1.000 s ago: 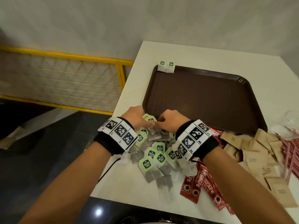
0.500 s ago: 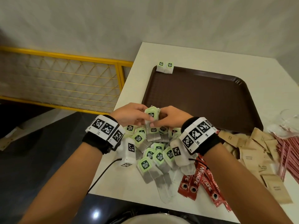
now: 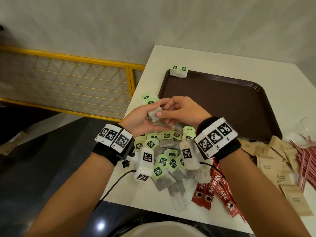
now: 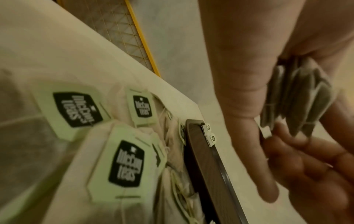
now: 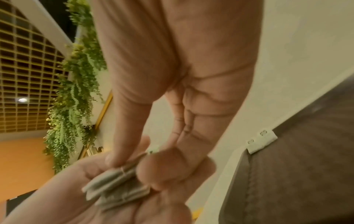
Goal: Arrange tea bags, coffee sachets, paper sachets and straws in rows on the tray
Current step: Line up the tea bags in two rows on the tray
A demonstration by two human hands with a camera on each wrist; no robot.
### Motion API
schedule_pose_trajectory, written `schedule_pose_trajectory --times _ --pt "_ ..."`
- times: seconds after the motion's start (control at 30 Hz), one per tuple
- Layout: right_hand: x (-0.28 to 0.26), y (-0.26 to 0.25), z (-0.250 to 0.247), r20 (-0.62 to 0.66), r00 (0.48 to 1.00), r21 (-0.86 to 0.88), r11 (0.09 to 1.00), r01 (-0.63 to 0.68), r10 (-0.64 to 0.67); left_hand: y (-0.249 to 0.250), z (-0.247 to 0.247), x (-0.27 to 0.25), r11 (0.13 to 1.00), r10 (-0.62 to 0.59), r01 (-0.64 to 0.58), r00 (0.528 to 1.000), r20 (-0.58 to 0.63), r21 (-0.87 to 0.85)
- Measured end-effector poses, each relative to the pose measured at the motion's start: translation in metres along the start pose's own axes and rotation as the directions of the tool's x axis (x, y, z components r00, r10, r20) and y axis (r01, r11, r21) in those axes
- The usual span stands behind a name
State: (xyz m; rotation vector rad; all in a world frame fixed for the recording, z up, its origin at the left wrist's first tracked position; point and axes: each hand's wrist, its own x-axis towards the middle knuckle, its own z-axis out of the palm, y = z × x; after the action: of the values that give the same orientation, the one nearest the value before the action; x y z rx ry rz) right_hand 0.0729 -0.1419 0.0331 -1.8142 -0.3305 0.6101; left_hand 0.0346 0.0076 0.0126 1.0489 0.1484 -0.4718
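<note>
Working down from the table [image 3: 222,62]: the brown tray [image 3: 222,103] carries only two placed tea bags [image 3: 178,72] at its far left corner, so this row should probably continue rightward from them. Between tray and loose pile [image 3: 164,154], the left hand [image 3: 145,118] cups a small stack of tea bags [image 3: 154,114], while the right hand [image 3: 181,110] pinches it, thumb on top. Best peel one bag off cleanly, strings untangled.

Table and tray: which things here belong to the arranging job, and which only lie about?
Job:
tray
two placed tea bags
held tea bags, left hand, right hand
tea bag pile
coffee sachets
paper sachets
straws

Lying about:
yellow railing
clear plastic wrapper
</note>
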Motion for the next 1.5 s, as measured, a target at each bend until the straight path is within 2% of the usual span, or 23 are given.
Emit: schedule_pose_trajectory --times 0.07,0.1,0.13,0.2,0.23,0.3,0.47,0.6,0.8,0.93,1.1,1.23,1.3,1.4,1.5 --pt "-0.006 0.003 -0.004 -0.032 0.999 -0.179 0.983 -0.039 0.034 0.000 -0.005 -0.001 0.995 0.041 -0.047 0.996 -0.076 -0.084" --pt "-0.009 0.005 -0.005 -0.006 0.999 -0.322 0.945 -0.050 0.051 0.000 -0.009 -0.001 0.992 0.061 -0.074 0.990 -0.129 -0.102" --pt "-0.012 0.007 -0.004 0.047 0.996 -0.487 0.873 -0.043 0.076 0.001 -0.012 0.000 0.989 0.073 -0.095 0.980 -0.188 -0.116" --pt "-0.015 0.012 0.006 0.174 0.974 -0.747 0.664 0.033 0.148 0.000 -0.017 -0.001 0.985 0.068 -0.110 0.958 -0.279 -0.135" --pt "-0.015 0.015 0.013 0.222 0.957 -0.807 0.586 0.074 0.185 -0.001 -0.020 -0.001 0.985 0.053 -0.101 0.949 -0.311 -0.139" --pt "-0.013 0.021 0.024 0.266 0.933 -0.858 0.502 0.113 0.243 -0.002 -0.024 -0.003 0.987 0.016 -0.070 0.939 -0.343 -0.145" --pt "-0.013 0.024 0.027 0.271 0.911 -0.905 0.405 0.131 0.311 -0.003 -0.034 -0.012 0.981 0.009 -0.073 0.943 -0.332 -0.181" --pt "-0.013 0.025 0.031 0.258 0.931 -0.907 0.397 0.141 0.258 -0.006 -0.037 -0.017 0.981 0.010 -0.070 0.951 -0.309 -0.183" --pt "-0.014 0.021 0.024 0.265 0.946 -0.872 0.466 0.151 0.189 -0.015 -0.038 -0.020 0.976 -0.046 -0.013 0.965 -0.259 -0.219" --pt "-0.011 0.019 0.017 0.268 0.950 -0.867 0.469 0.166 0.158 -0.018 -0.035 -0.017 0.972 -0.034 -0.029 0.964 -0.264 -0.234" --pt "-0.011 0.020 0.016 0.253 0.954 -0.894 0.415 0.167 0.160 -0.018 -0.035 -0.011 0.961 -0.045 -0.039 0.955 -0.293 -0.274" --pt "-0.016 0.022 0.013 0.275 0.929 -0.897 0.413 0.155 0.248 -0.020 -0.035 -0.009 0.956 -0.038 -0.062 0.943 -0.329 -0.288" --pt "-0.016 0.024 0.012 0.271 0.931 -0.898 0.412 0.153 0.246 -0.021 -0.035 -0.009 0.955 -0.046 -0.051 0.948 -0.316 -0.292" --pt "-0.014 0.026 0.010 0.247 0.950 -0.899 0.411 0.153 0.188 -0.025 -0.031 -0.010 0.954 -0.061 -0.030 0.955 -0.290 -0.298" --pt "-0.016 0.025 0.002 0.184 0.977 -0.868 0.484 0.111 0.104 -0.027 -0.029 -0.011 0.964 -0.050 -0.022 0.963 -0.265 -0.264"
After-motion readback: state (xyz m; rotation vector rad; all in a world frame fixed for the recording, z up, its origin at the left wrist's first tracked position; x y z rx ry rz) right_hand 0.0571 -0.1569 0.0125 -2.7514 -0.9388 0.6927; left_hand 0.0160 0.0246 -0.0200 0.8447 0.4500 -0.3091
